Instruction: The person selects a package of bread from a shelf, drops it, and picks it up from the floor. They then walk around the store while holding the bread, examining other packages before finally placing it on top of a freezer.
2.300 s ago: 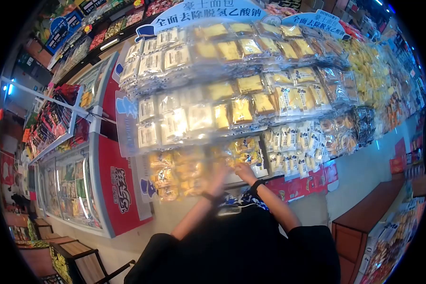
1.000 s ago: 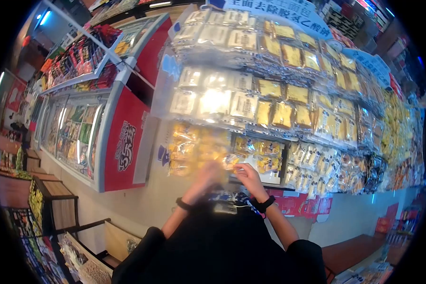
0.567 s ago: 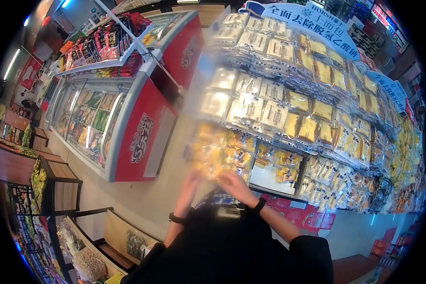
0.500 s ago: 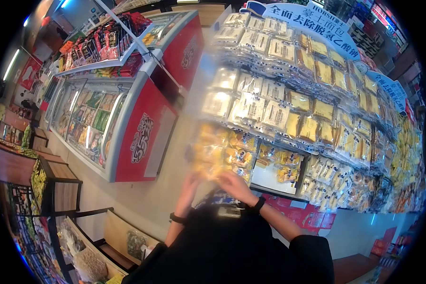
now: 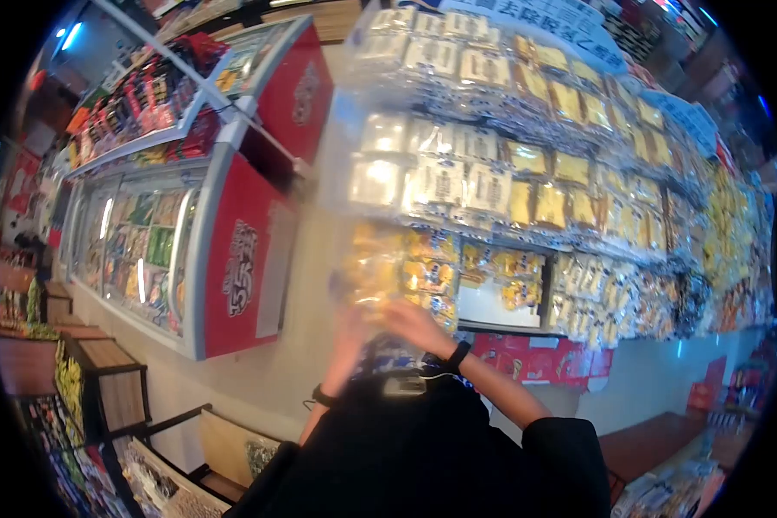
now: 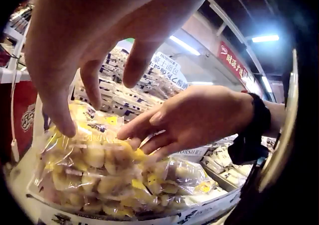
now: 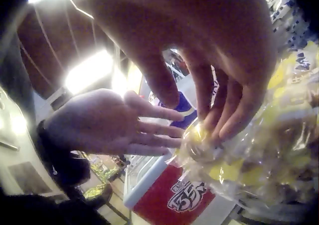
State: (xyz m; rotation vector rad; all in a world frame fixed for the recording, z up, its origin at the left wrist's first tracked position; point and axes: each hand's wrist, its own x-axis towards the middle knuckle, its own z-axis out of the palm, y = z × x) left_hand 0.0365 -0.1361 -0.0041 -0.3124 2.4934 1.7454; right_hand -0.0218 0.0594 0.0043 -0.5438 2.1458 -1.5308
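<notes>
Clear plastic packets of small yellow-brown breads (image 6: 99,170) are piled in the lowest row at the left end of the display. My left hand (image 5: 345,345) is at the outer left edge of this pile. Its fingers are extended, with fingertips right at the plastic. From the other side my right hand (image 5: 419,324) reaches over the front of the pile. The right fingers (image 7: 232,105) bend loosely down with their tips on a packet, thumb apart from them. The two hands face each other across the packets, and the head view blurs their fingertips.
Tiers of wrapped bread slices (image 5: 436,181) rise behind the pile. To the right is a white-bottomed tray (image 5: 501,302) with several yellow packets, then small white packets (image 5: 591,289). A red-sided chest freezer (image 5: 246,268) stands left across an aisle; a wooden shelf unit (image 5: 233,449) is lower left.
Both hands have moved left from beside the white-bottomed tray to the leftmost yellow packets. The head view has swung left. Over the last half second the hands stay at the pile.
</notes>
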